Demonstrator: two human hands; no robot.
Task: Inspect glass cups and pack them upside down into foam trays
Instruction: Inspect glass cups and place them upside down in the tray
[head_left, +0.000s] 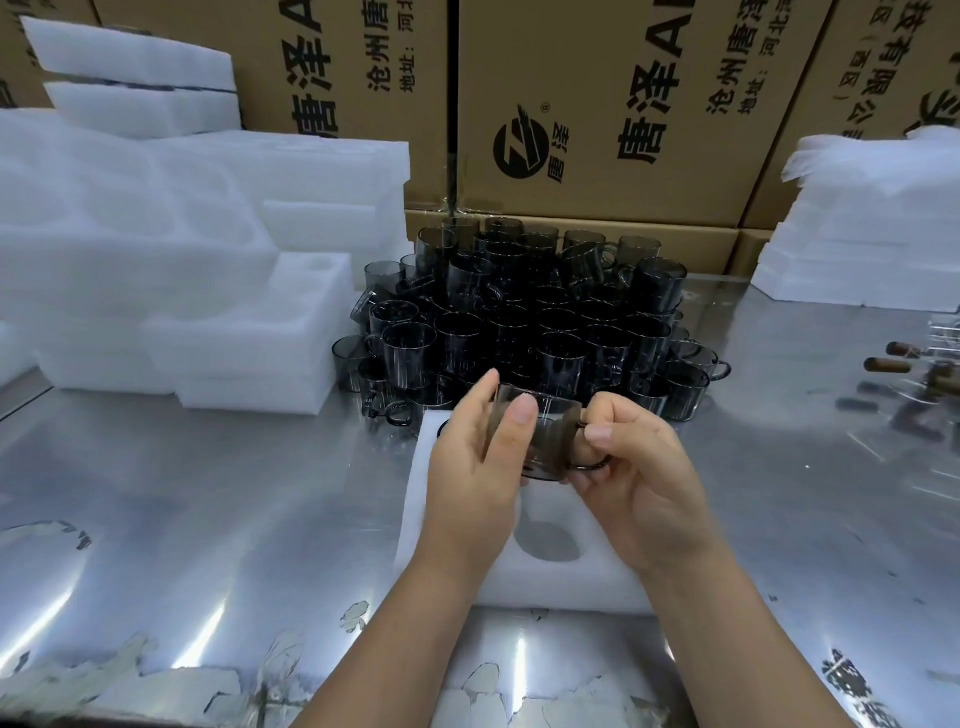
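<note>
- A factory packing station is indicated.
- Printed shipping cartons (597, 104) are stacked behind the far edge of the steel tabletop (208, 519).
- Foam trays (156, 249) are piled at its far left corner.
- Dark glass cups (524, 322) are massed by the dozen at the far edge.

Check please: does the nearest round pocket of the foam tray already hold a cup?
No, that pocket of the foam tray shows only bare white foam.

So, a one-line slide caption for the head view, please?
Left hand and right hand hold a dark glass cup over a foam tray, cup pile behind.

"唐泽" on cardboard boxes (597, 78)
</note>
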